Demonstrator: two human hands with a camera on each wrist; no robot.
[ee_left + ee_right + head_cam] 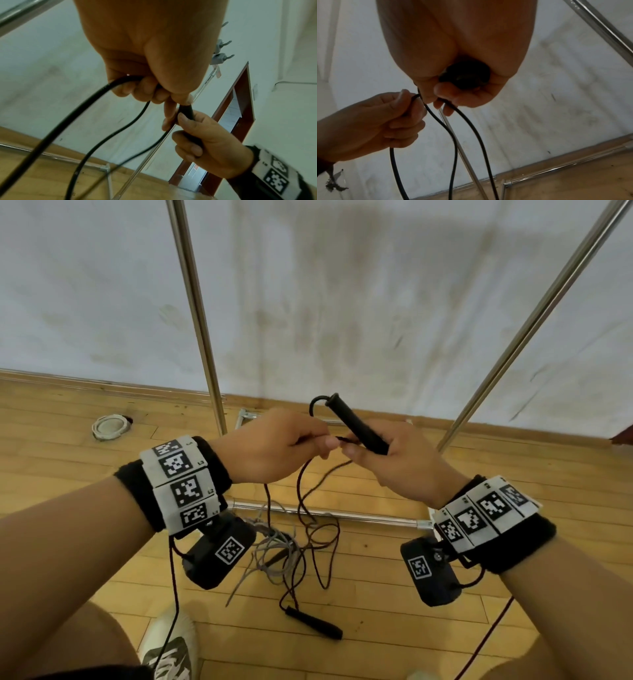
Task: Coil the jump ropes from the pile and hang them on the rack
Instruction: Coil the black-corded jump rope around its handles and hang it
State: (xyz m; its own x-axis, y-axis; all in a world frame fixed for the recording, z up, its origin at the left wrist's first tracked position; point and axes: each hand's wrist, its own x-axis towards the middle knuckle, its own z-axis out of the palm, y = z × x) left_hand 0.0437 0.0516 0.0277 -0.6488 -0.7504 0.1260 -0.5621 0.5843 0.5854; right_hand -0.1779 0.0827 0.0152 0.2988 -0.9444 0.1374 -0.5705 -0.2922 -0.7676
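Observation:
My right hand [383,453] grips a black jump rope handle [356,424] that points up and away; its butt end [465,75] shows in the right wrist view. My left hand [284,443] pinches the dark rope [301,477] right beside it, thumb tips almost touching. In the left wrist view the rope [96,102] loops out from my curled left fingers [147,92]. The cord hangs down to the floor, where the second black handle [313,622] lies. A tangled pile of a grey rope [274,553] and dark cord sits below my hands. The metal rack's uprights [195,313] rise behind.
The rack's base bar [325,513] crosses the wooden floor just behind the pile, and a slanted pole [534,316] rises at right. A white round fitting [110,426] sits on the floor at left. My shoe [171,648] is at the bottom edge. A doorway [229,121] opens at right.

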